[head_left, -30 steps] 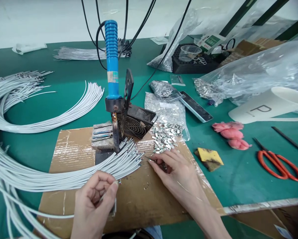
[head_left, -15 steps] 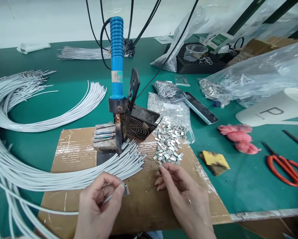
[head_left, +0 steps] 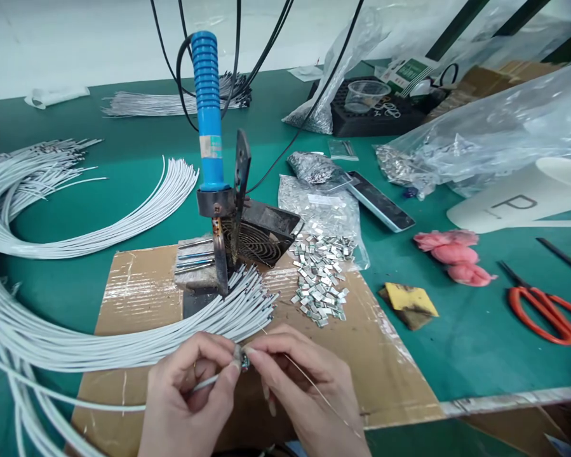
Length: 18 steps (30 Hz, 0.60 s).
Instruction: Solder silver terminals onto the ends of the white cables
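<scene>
My left hand (head_left: 192, 387) is closed round a white cable (head_left: 206, 382), thumb and forefinger pinched near its end. A small metal connector (head_left: 244, 362) shows at that end, just beyond the fingertips. My right hand (head_left: 299, 381) meets it from the other side, thumb and forefinger pinched against the connector; its exact seating on the cable is hidden. Across the back of the right hand runs a thin wire (head_left: 314, 384). Behind both hands lies a thick bundle of white cables (head_left: 137, 346), and a pile of small metal connectors (head_left: 321, 279) is spread to the right.
A blue-handled soldering iron (head_left: 206, 114) stands tip-down in a holder beside a small black fan (head_left: 261, 235). Cardboard (head_left: 385, 381) covers the work area. To the right are a yellow sponge (head_left: 411, 301), pink cloth (head_left: 454, 257), red-handled scissors (head_left: 542, 311) and a phone (head_left: 380, 200).
My right hand has moved left from beside the connector pile to the cable end in my left hand. The left hand stays nearly in place. The view has shifted slightly.
</scene>
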Motion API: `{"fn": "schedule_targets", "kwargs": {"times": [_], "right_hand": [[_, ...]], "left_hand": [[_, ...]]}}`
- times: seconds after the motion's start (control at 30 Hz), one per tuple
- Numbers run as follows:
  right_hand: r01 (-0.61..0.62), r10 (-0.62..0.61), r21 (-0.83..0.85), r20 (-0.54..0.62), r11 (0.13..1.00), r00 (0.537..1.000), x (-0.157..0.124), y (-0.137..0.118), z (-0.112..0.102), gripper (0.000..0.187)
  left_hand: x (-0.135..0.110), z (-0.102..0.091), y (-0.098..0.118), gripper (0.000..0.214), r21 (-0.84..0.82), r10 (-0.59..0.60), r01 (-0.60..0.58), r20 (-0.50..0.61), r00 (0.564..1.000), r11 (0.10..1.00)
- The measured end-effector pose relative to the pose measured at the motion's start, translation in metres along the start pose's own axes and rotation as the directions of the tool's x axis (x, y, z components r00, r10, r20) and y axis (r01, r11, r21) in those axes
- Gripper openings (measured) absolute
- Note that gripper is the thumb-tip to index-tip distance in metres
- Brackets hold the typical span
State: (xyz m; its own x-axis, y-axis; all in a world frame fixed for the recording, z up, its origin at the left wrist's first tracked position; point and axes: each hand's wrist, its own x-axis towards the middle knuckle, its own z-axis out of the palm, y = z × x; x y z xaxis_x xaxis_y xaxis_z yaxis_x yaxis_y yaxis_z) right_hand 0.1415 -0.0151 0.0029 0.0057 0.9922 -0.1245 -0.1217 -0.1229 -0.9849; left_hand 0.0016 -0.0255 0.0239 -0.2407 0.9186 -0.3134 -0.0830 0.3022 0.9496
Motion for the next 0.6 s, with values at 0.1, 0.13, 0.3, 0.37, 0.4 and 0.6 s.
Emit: {"fn": "schedule_targets", "kwargs": {"times": [0.1,0.13,0.3,0.37,0.4,0.6], "right_hand": [[0.079,-0.076,-0.045,0.062,0.996,0.995,0.0024,0.0026,-0.0059,0.014],[0.086,-0.082,-0.049,0.071,0.995,0.994,0.0028,0.0031,-0.0074,0.016],[0.069,-0.066,-0.031,0.082,0.997,0.994,0.0036,0.0041,-0.0092,0.017],[0.056,-0.053,-0.026,0.079,0.998,0.995,0.0042,0.004,-0.0088,0.017],[0.055,-0.053,-0.027,0.079,0.998,0.995,0.0044,0.004,-0.0086,0.017],[0.055,-0.052,-0.034,0.084,0.998,0.995,0.0038,0.0036,-0.0085,0.017]], "left_hand": [[-0.0005,0.0019,0.0034,0.015,-0.013,-0.026,0.025,-0.013,1.0,1.0],[-0.0006,0.0023,0.0039,0.016,-0.013,-0.031,0.031,-0.014,0.999,0.999],[-0.0007,0.0038,0.002,0.015,-0.02,-0.029,0.029,-0.021,0.999,0.999],[-0.0008,0.0044,0.0007,0.015,-0.012,-0.019,0.019,-0.022,1.0,1.0],[-0.0009,0.0047,0.0002,0.015,-0.009,-0.016,0.016,-0.022,1.0,1.0],[-0.0012,0.005,0.0003,0.015,0.016,-0.005,0.005,-0.03,1.0,1.0]]}}
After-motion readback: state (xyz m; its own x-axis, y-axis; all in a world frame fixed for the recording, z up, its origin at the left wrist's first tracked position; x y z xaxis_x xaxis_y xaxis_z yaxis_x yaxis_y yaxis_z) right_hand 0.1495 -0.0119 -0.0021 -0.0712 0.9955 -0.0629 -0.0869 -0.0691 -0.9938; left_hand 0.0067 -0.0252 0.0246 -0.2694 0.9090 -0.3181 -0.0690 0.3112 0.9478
